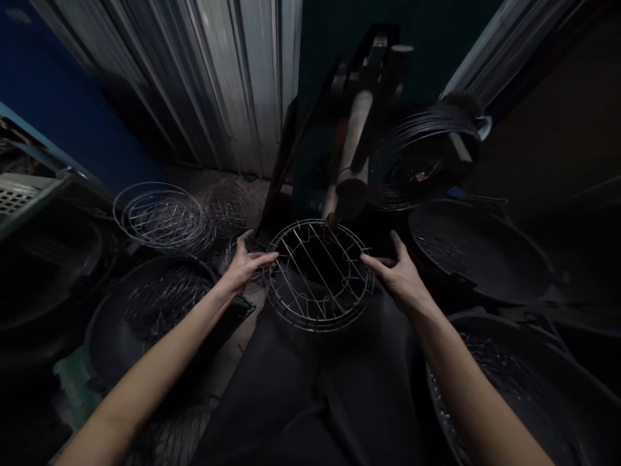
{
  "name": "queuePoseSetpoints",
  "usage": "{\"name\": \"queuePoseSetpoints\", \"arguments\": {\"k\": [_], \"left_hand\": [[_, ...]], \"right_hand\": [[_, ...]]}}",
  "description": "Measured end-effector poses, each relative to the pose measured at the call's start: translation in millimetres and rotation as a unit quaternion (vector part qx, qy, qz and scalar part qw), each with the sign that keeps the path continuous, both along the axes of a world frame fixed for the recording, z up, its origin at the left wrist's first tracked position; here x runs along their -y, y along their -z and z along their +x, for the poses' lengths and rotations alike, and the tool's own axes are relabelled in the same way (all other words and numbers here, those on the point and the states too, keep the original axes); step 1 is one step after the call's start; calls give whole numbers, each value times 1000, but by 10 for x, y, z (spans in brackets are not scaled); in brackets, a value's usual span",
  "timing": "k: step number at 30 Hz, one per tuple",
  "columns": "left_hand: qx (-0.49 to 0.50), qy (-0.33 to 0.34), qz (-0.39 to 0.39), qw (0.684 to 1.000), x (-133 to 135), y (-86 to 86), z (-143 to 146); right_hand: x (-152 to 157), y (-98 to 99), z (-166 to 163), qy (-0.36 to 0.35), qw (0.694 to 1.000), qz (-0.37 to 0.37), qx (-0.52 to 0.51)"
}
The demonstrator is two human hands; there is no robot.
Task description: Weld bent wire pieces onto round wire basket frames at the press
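Between my two hands is a round wire rack (317,317), made of rings crossed by several thin straight wires with small bent loops near the rim. It lies over my dark-clothed lap, in front of a machine's rod. My left hand (246,264) grips its left rim, the thumb on top and the fingers mostly behind or below. My right hand (398,272) grips the right rim the same way, thumb pressed on the wire and index finger raised. The underside of the rack and some fingertips are hidden.
A machine (356,129) with a pale cylindrical arm stands ahead. Coiled wire (427,126) hangs to its right. Stacked round wire racks (165,217) lie at left. Dark basins (114,336) holding wire pieces flank both sides, including a right basin (504,252). Corrugated metal (233,84) stands behind.
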State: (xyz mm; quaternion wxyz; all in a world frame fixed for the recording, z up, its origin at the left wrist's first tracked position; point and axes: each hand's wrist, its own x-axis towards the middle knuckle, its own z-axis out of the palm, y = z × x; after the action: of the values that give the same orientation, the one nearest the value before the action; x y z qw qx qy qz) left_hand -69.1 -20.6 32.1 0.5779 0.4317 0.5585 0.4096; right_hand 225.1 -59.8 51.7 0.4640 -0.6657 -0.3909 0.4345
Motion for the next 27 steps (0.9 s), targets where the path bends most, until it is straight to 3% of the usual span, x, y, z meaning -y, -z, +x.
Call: {"name": "queuePoseSetpoints", "arguments": {"k": [21, 27], "left_hand": [[21, -5, 3, 1000, 41, 88, 39], [26, -6, 11, 1000, 27, 80, 30]], "right_hand": [[-6, -2, 36, 13, 1000, 5, -6], [-17, 76, 55, 7, 1000, 19, 10]]}}
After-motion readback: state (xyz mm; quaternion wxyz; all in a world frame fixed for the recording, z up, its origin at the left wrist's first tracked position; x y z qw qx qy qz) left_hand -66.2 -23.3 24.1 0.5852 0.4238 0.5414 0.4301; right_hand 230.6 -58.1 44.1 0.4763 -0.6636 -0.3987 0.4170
